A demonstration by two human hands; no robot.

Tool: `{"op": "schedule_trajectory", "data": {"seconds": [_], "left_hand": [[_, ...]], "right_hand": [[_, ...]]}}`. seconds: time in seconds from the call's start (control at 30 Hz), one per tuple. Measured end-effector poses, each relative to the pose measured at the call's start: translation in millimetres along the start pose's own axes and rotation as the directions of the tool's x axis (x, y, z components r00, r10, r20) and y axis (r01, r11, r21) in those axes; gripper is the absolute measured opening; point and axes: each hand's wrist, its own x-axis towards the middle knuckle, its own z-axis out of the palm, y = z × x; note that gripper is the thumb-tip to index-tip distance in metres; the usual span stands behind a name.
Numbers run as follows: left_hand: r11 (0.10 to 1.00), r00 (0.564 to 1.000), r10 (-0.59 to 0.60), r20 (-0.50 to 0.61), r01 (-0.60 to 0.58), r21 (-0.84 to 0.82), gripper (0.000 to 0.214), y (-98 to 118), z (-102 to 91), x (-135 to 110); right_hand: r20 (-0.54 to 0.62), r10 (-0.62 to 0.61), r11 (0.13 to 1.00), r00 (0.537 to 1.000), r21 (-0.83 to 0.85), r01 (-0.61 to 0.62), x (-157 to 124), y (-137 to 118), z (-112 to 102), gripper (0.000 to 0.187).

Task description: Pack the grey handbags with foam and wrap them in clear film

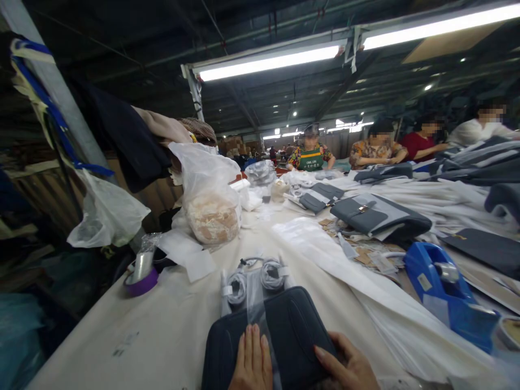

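Observation:
A dark navy bag [292, 325] lies flat on the cloth-covered table right in front of me. A clear plastic strip [255, 295] runs over its middle and on past its far edge. My left hand [254, 363] rests flat on the bag and the strip, its fingers stretched out side by side. At the bag's right edge, my right hand [347, 363] grips it, with the thumb on top. Just beyond the bag sit two coiled grey straps [271, 275], one on each side of the strip.
To the left are a purple tape roll [142, 281] and a plastic-wrapped bundle [213, 216]. A blue tape dispenser [439, 292] stands at right. Grey bags [377, 214] and white sheets lie farther back. Several people sit along the far side, including one in a green apron [311, 158].

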Motion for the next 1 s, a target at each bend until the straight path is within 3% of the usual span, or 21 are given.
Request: {"op": "schedule_trajectory", "data": {"seconds": [0.1, 0.2, 0.27, 0.33, 0.4, 0.47, 0.57, 0.73, 0.8, 0.9, 1.0], "left_hand": [[0.985, 0.969, 0.066, 0.239, -0.025, -0.171, 0.046, -9.5, -25.2, 13.6], [0.965, 0.872, 0.139, 0.469, -0.013, -0.261, 0.056, -19.7, -38.2, 25.4], [0.960, 0.803, 0.185, 0.567, -0.025, -0.278, 0.058, -24.7, -39.3, 29.9], [0.953, 0.760, 0.229, 0.608, -0.047, -0.299, 0.059, -28.2, -39.1, 32.6], [0.945, 0.743, 0.260, 0.617, -0.064, -0.322, 0.061, -31.0, -39.4, 34.9], [0.938, 0.726, 0.278, 0.629, -0.067, -0.339, 0.062, -33.6, -40.6, 37.8], [0.933, 0.683, 0.292, 0.670, -0.048, -0.358, 0.063, -37.7, -43.4, 44.2], [0.914, 0.571, 0.313, 0.759, 0.036, -0.404, 0.067, -47.8, -48.3, 59.8], [0.902, 0.554, 0.319, 0.769, 0.071, -0.426, 0.068, -52.8, -49.3, 65.8], [0.887, 0.565, 0.325, 0.758, 0.095, -0.451, 0.067, -58.8, -48.6, 71.1], [0.883, 0.615, 0.327, 0.717, 0.071, -0.464, 0.065, -61.0, -44.1, 69.3]], "right_hand": [[-0.026, -0.016, 0.994, 1.000, -0.104, 0.014, -8.0, -1.0, -9.8, 0.049], [-0.028, -0.176, 0.930, 0.984, -0.334, 0.157, -23.6, 12.4, -29.4, 0.046], [0.093, -0.380, 0.785, 0.920, -0.495, 0.374, -38.4, 23.3, -42.1, 0.035], [0.317, -0.499, 0.561, 0.806, -0.590, 0.580, -52.0, 30.0, -49.5, 0.036], [0.494, -0.492, 0.375, 0.717, -0.622, 0.687, -60.0, 31.7, -49.5, 0.047], [0.558, -0.454, 0.297, 0.694, -0.640, 0.709, -61.8, 30.8, -43.1, 0.049], [0.523, -0.476, 0.320, 0.707, -0.645, 0.694, -59.7, 31.9, -28.5, 0.039], [0.473, -0.510, 0.428, 0.719, -0.585, 0.689, -58.9, 51.3, -10.8, 0.022], [0.440, -0.533, 0.438, 0.723, -0.587, 0.681, -57.6, 58.8, -6.3, 0.020], [0.433, -0.632, 0.363, 0.643, -0.567, 0.739, -54.1, 60.7, 3.0, 0.023], [0.483, -0.696, 0.270, 0.531, -0.510, 0.817, -52.3, 53.6, 19.2, 0.027]]}}
